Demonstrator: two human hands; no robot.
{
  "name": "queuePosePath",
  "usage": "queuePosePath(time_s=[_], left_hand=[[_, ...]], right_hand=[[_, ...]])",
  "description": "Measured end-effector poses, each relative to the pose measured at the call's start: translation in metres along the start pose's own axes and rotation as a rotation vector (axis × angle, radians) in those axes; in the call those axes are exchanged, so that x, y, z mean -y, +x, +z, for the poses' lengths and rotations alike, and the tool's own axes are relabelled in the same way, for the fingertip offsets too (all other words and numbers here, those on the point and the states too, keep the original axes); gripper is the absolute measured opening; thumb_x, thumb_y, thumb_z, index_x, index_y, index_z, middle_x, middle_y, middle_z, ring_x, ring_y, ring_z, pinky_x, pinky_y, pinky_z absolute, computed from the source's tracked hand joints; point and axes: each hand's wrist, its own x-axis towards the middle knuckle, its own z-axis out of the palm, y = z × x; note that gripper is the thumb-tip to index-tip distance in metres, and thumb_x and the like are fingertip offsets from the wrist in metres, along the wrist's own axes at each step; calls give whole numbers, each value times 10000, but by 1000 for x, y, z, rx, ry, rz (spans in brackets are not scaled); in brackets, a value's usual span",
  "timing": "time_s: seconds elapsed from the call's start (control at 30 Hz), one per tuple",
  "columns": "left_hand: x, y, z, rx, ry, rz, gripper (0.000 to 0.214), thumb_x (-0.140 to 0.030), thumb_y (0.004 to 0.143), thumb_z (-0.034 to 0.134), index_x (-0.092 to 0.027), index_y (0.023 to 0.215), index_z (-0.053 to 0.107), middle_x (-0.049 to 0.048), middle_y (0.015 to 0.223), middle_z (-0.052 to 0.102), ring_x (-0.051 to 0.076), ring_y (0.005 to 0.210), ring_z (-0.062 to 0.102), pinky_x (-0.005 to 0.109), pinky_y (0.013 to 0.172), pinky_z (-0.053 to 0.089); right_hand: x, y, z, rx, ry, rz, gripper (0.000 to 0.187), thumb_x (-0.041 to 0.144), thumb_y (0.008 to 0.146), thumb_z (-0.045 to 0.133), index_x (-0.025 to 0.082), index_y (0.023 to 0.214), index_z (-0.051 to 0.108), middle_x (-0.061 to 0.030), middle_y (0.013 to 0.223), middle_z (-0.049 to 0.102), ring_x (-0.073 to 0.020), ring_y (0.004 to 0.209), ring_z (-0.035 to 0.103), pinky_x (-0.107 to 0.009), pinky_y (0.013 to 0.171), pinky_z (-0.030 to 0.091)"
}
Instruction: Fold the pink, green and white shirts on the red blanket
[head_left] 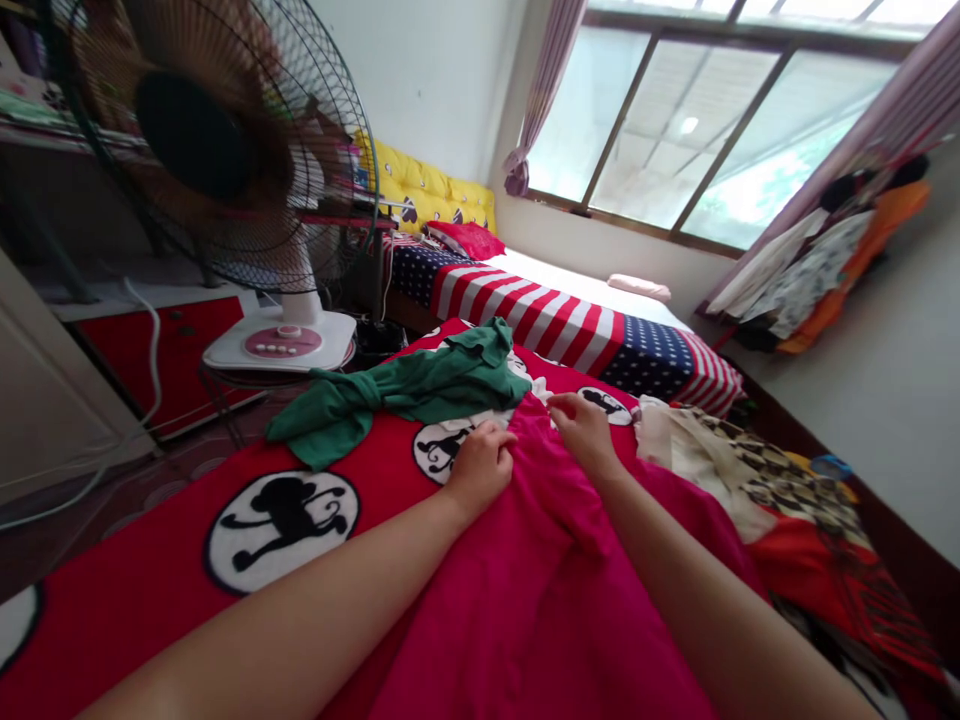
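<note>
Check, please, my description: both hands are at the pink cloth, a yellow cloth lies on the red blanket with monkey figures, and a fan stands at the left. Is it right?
Not quite: the head view shows that the cloth on the red blanket is green, not yellow. The left hand and right hand are at the pink cloth, and the fan stands at the left.

Readable text: none from where I stand. Fan's control panel (262, 338), nine o'clock: any button markings too small to make out. Fan hub (193, 133), ten o'clock: dark, no lettering I can resolve.
</note>
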Motion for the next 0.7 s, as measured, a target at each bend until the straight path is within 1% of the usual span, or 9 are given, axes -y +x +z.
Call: queuePosePath(time_s=[0.07,0.13,0.23,0.3,0.4,0.47,0.57,0.63,0.7], left_hand=[[1,0,1,18,17,-10,333,1,723,489,-138,900,734,68,830,638,179,810,614,299,839,502],[3,0,2,42,40,-16,346,4,712,491,-142,902,740,71,831,636,181,807,613,298,836,503],[5,0,3,77,74,-15,342,-4,712,495,-150,895,745,72,834,632,182,801,608,298,825,504],[6,0,2,91,87,-14,327,-18,722,500,-152,895,744,69,826,636,179,792,606,300,823,504],[9,2,1,102,79,-11,308,-37,732,509,-161,891,742,60,822,651,175,790,610,301,832,503],[11,3,0,109,59,-7,288,-49,733,519,-159,878,743,62,825,664,179,793,614,307,843,502],[13,6,1,118,17,-12,244,-75,742,542,-155,864,739,63,844,682,180,795,621,309,855,501],[14,8,0,122,-8,-25,219,-110,764,557,-140,900,726,67,875,689,176,794,625,302,848,504],[13,9,-2,132,-23,-38,239,-160,801,554,-110,987,696,85,925,681,173,798,625,305,838,509]], right_hand=[[-9,-16,10,82,-57,-51,297,275,851,503,186,1077,673,-117,1182,660,-259,1140,581,-418,1026,388],[-18,-25,18,185,-141,-82,389,296,875,481,200,1232,605,-104,1368,530,-260,1299,441,-440,1100,289],[-23,-27,22,357,-367,-81,549,364,942,369,193,1461,319,-69,1551,208,-240,1436,136,-499,1148,126],[-17,-30,17,419,-458,-49,613,435,958,313,184,1502,182,-73,1568,99,-251,1443,47,-542,1137,108],[4,-57,4,378,-460,-75,650,501,948,322,191,1501,179,-75,1570,76,-263,1444,24,-585,1121,109],[18,-94,-4,353,-458,-174,620,512,953,312,209,1489,231,-61,1567,121,-237,1446,42,-576,1130,80],[29,-154,-10,414,-429,-302,620,544,948,319,227,1478,267,-62,1555,193,-218,1444,90,-541,1146,70],[30,-184,-11,449,-417,-300,644,550,941,342,212,1483,255,-76,1555,187,-233,1443,94,-547,1144,85],[32,-202,-14,415,-400,-252,639,515,946,369,188,1482,252,-94,1555,185,-245,1443,92,-563,1136,106]])
